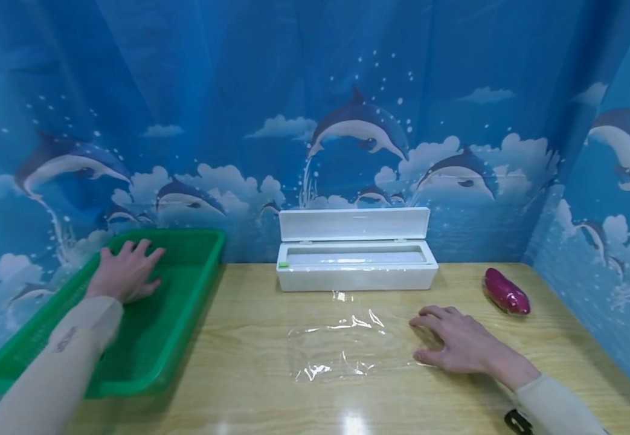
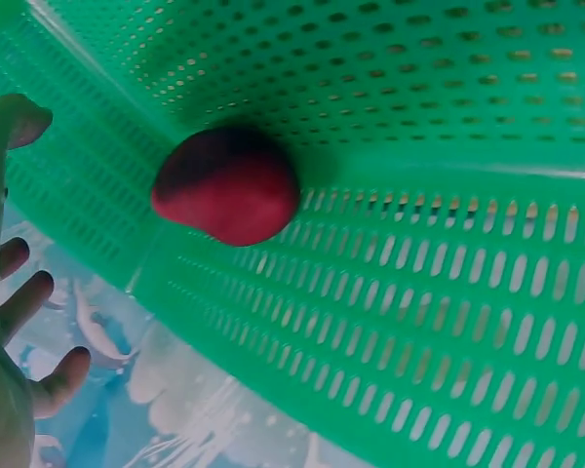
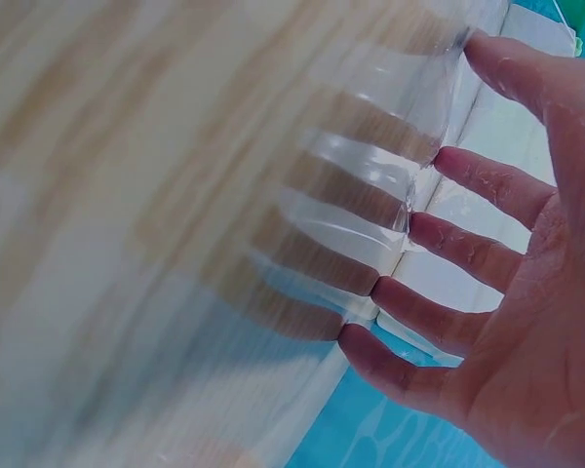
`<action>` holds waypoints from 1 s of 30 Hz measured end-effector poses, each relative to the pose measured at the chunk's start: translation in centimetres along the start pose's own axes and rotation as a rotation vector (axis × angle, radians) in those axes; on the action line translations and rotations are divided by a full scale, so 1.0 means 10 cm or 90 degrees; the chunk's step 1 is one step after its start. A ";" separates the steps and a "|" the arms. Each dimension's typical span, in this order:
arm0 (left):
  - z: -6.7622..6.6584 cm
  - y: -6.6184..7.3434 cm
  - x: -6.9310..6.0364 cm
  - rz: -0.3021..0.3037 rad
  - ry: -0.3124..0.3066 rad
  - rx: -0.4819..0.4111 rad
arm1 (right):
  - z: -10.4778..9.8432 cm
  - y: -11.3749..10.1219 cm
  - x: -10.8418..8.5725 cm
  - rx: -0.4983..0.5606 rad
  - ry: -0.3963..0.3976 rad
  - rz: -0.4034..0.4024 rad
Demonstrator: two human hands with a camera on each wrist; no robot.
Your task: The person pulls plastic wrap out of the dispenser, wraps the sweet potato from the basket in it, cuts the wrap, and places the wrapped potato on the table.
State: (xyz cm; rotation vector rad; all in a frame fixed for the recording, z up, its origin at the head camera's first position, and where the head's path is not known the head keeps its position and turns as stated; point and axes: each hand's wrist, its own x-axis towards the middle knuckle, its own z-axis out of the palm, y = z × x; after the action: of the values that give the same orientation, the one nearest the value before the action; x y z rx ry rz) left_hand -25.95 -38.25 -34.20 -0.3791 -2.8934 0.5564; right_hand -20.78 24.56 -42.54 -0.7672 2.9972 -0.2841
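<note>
My left hand (image 1: 124, 273) is over the green basket (image 1: 214, 284), its fingers spread and holding nothing. In the left wrist view a rounded dark red thing, perhaps a fruit (image 2: 229, 190), lies in a corner of the basket, apart from the fingers; the head view does not show it. A sheet of clear cling film (image 1: 336, 350) lies flat on the table. At its right edge, my right hand (image 1: 458, 341) rests with spread fingers; the right wrist view shows the fingertips (image 3: 448, 161) touching the film.
Behind the film stands a white cling film box (image 1: 358, 279), lid raised, with a small green piece at its left end. A purple-red oblong thing (image 1: 506, 293) in shiny wrap lies at the right. A blue dolphin curtain (image 1: 271, 72) closes off the table's back and right.
</note>
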 end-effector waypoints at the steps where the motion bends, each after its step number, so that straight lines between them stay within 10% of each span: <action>1: 0.03 -0.01 -0.01 -0.004 -0.002 -0.003 | 0.00 0.00 0.00 -0.001 0.000 0.001; 19: 0.35 -0.09 -0.23 -0.126 -0.097 -0.069 | 0.01 -0.01 -0.01 -0.003 0.005 0.004; 30: 0.35 -0.09 -0.22 -0.137 -0.134 -0.148 | 0.02 -0.01 -0.01 -0.014 0.020 0.006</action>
State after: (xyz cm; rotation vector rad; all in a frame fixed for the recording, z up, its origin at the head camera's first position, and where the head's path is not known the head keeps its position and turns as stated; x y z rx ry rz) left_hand -24.76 -40.88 -37.37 -0.0353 -3.1569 0.2379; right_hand -20.64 24.43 -42.76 -0.7581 3.0368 -0.2660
